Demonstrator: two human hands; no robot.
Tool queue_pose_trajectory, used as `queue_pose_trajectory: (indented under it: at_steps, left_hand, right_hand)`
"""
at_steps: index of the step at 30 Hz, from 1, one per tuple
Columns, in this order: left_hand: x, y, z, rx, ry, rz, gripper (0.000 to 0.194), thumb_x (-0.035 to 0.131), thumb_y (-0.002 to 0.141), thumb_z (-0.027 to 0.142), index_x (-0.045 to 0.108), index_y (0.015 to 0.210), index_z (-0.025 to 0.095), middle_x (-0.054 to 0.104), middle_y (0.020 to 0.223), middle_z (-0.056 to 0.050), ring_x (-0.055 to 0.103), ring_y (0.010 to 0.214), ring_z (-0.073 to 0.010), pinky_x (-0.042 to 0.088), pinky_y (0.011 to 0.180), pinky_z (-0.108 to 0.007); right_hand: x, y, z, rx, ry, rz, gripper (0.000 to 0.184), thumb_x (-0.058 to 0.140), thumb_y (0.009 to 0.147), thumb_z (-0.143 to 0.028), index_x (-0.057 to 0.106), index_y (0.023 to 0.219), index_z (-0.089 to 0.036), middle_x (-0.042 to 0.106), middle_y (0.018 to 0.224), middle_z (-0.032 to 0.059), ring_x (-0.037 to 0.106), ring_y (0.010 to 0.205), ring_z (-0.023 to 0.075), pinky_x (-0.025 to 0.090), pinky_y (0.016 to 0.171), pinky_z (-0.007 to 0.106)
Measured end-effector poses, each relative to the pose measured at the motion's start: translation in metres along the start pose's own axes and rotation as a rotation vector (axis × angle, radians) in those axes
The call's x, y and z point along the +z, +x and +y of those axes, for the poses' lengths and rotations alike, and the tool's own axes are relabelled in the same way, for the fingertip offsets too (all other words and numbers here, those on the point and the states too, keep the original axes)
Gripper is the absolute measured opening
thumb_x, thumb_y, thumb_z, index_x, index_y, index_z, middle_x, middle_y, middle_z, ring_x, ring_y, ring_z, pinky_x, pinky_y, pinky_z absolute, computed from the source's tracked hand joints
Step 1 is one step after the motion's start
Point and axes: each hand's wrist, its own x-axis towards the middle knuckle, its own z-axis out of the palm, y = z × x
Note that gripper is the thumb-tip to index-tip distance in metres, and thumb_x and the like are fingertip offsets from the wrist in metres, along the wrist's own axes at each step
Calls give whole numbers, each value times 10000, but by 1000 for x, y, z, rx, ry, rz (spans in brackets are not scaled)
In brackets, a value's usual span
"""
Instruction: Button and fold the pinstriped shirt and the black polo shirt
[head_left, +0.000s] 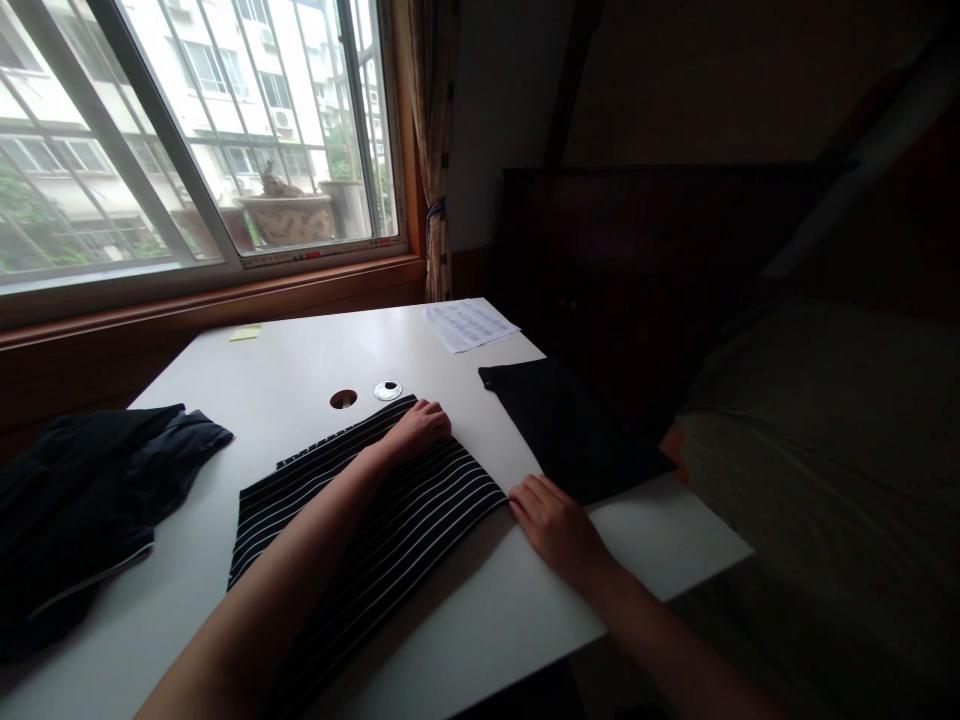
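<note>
A black garment with white stripes [442, 490] lies flattened in the middle of the white table [480, 620], its kind not clear from what shows. My left hand [418, 430] rests on its far right corner, fingers curled over the fabric there. Part of the cloth is hidden under my left forearm. At the near right corner, my right hand [551, 522] pinches the hem between thumb and fingers. Just beyond my right hand is a folded black garment [577, 430], lying flat along the table's right side.
A heap of dark clothes [82, 500] lies at the left. Printed sheets [471, 324] and a yellow sticky note [245, 332] are at the table's far edge. A cable hole [343, 399] and its round metal cover [388, 390] sit behind the striped garment. A bed [810, 430] stands right.
</note>
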Motion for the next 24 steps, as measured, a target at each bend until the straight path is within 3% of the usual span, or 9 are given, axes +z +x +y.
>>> queue_pose_trajectory:
  at_steps: [3,7,12,17,21,24]
  left_hand:
    - [-1,-2,8,-6,8,28,216,524,988,323,714,988,221,648,1075,-91,554,1029,-248,498,981,-427]
    - [-6,-10,32,72,-9,56,272,502,999,305,676,1205,264,616,1314,-85,543,1235,-253,464,1081,-455]
    - [-7,-29,54,232,-31,-94,401,446,1027,403,565,1398,308,533,1493,-49,423,1432,-252,323,1209,-480]
    - [-16,-45,21,93,22,-224,535,375,1042,484,336,1550,322,346,1613,-22,239,1518,-234,147,1257,-487]
    - [-32,-51,-19,-21,77,-262,562,341,1045,505,279,1571,319,262,1640,-20,181,1533,-215,112,1257,-443]
    - [-39,-56,-40,-87,123,-273,567,295,1050,516,239,1581,323,222,1651,-14,123,1545,-222,54,1252,-478]
  right_hand:
    - [-2,1,-1,0,5,-1,160,498,968,-104,627,937,-195,618,894,70,594,890,237,514,839,387]
    - [-5,3,-2,-4,7,11,164,504,958,-93,623,916,-197,615,875,65,595,873,232,515,822,377]
    - [-5,3,-3,-2,5,15,167,503,955,-90,624,914,-197,617,871,65,597,872,233,516,823,378]
    - [-4,2,-3,0,5,9,158,511,950,-84,622,926,-193,619,888,69,595,882,238,515,835,386]
    - [-4,2,-3,0,8,4,162,509,950,-80,620,927,-196,618,887,66,595,880,236,513,840,382]
    - [-5,3,-3,-2,2,-4,161,510,952,-83,620,914,-194,616,873,65,597,872,235,514,833,379]
